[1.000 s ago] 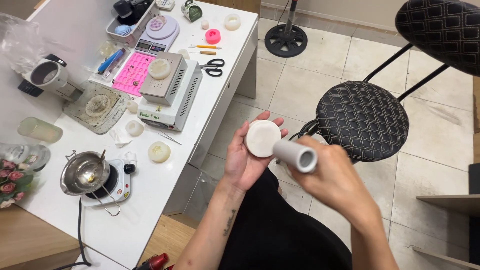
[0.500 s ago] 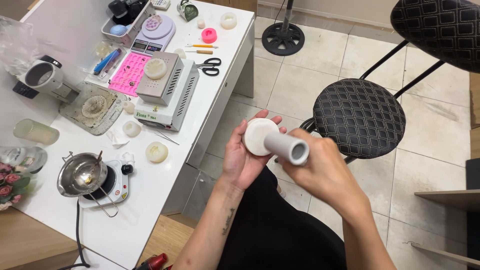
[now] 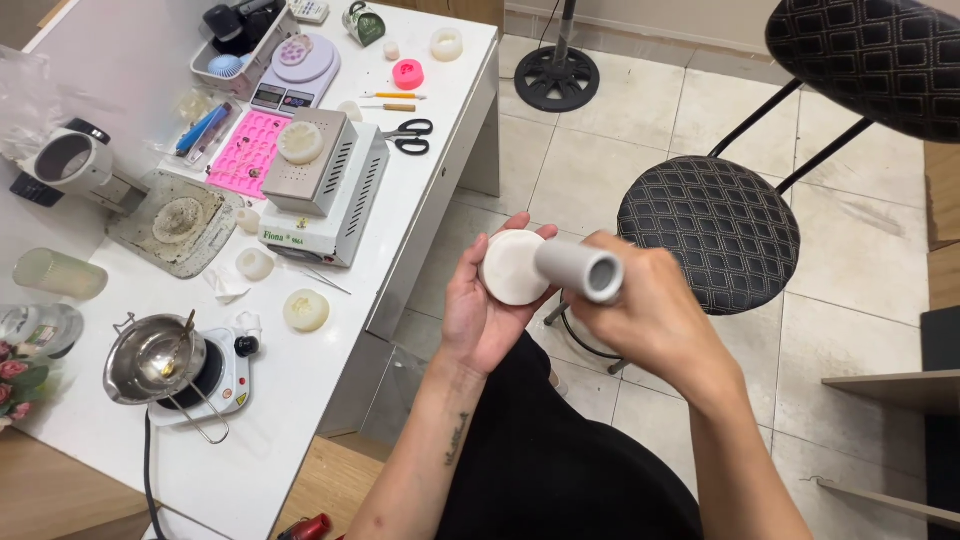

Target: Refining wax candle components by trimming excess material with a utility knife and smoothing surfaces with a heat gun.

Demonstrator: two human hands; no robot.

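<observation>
A grey tube-shaped tool (image 3: pixel 580 269) is gripped in the right hand (image 3: pixel 655 320), the fingers closed around its rear part. Its long axis lies nearly level, running left to right across the view; one end is pressed against a white round disc (image 3: pixel 513 267), while the open hollow end points right and toward the camera. The disc is cupped upright in the left hand (image 3: pixel 485 310), the fingers curled behind it and the thumb at its lower edge. Both are held in front of the lap, beside the white table (image 3: pixel 330 370) and above the tiled floor.

One black round stool (image 3: pixel 710 225) stands just behind the hands. On the table are counted one white box-shaped appliance (image 3: pixel 330 195), one pair of scissors (image 3: pixel 408 135), one pink mould tray (image 3: pixel 248 152), one digital scale (image 3: pixel 295 70) and one small hotplate carrying a metal pot (image 3: pixel 150 360). Several pale round castings lie scattered about it.
</observation>
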